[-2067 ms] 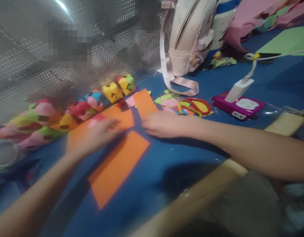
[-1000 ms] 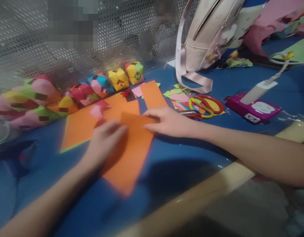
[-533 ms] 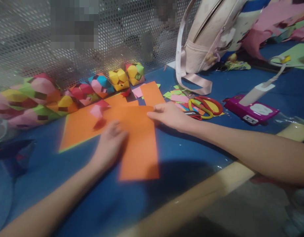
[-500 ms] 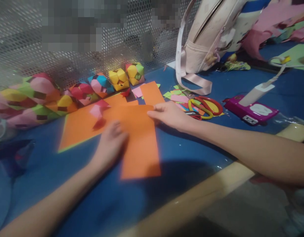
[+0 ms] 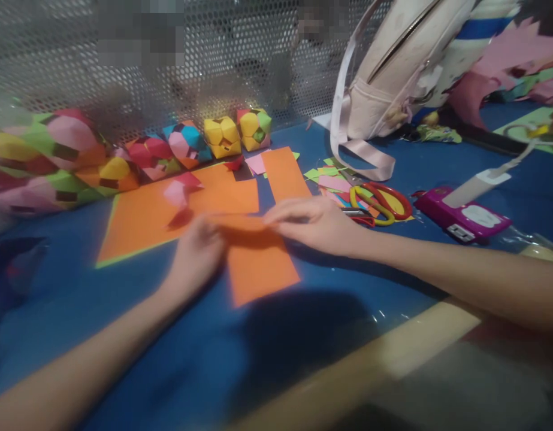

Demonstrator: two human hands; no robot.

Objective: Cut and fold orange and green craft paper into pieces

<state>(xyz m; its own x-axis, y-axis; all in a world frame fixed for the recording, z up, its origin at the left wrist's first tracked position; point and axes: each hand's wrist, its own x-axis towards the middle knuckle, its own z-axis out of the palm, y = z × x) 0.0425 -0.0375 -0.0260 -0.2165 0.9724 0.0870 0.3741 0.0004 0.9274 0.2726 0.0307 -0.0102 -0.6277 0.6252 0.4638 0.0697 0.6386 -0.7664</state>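
Observation:
Between my hands is a strip of orange paper (image 5: 260,266), its near end hanging toward me over the blue table. My left hand (image 5: 199,248) is closed on the strip's left edge, a little blurred. At the upper right edge, my right hand (image 5: 310,221) pinches the same paper between thumb and fingers. The upper part of the strip looks bent or folded over, though blur hides the exact crease. Behind it lie wider orange sheets (image 5: 141,221), with a small pink and red folded paper piece (image 5: 180,194) on top. Another orange strip (image 5: 286,173) rests just beyond my right hand.
Several colourful folded paper balls (image 5: 222,137) line the perforated metal screen (image 5: 204,72). Right of my hand are red and yellow scissors (image 5: 379,203) on paper scraps (image 5: 330,179). Farther right sit a purple power adapter (image 5: 462,212) with a white plug, and a pale backpack (image 5: 384,90).
The strip's top has been bent down, so its flat part looks shorter. My right hand has come slightly lower and nearer my left. The camera view has shifted a little.

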